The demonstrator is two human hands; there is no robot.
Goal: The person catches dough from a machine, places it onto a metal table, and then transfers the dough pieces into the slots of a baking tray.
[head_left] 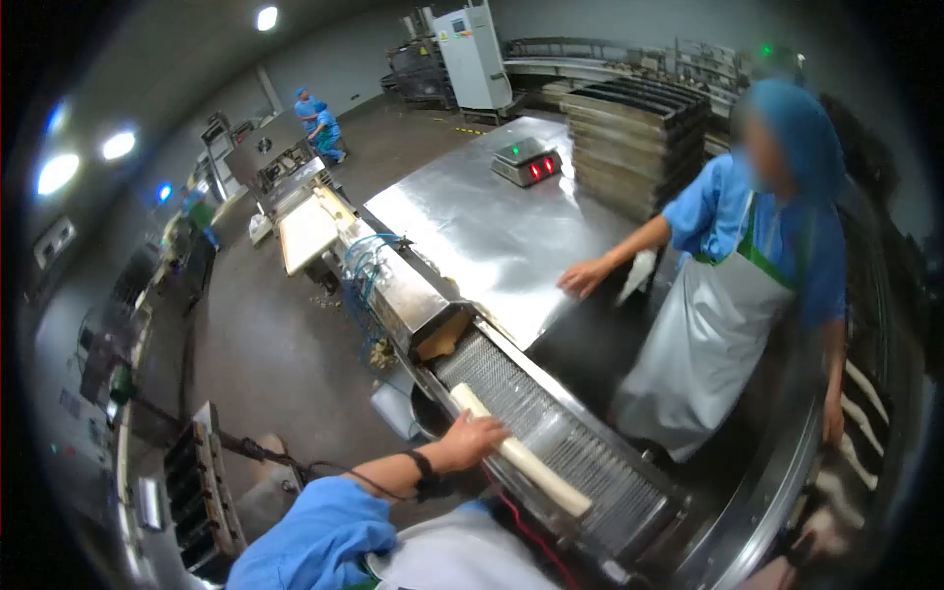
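Observation:
My left hand (474, 441), with a black band at the wrist, has its fingers curled over a long pale dough-like roll (547, 480). The roll lies slantwise across a ridged metal conveyor (497, 379). At the bottom right, my right hand (821, 534) is blurred and dim, beside pale strips (857, 433) in a dark tray; its fingers cannot be made out clearly. A tan piece (444, 336) shows at the machine's outlet.
Across the conveyor stands a co-worker (723, 295) in blue with a white apron, one hand (587, 276) over the metal table (442, 202). A scale (526, 162) and stacked trays (634, 138) are behind. A black rack (197, 492) stands at lower left.

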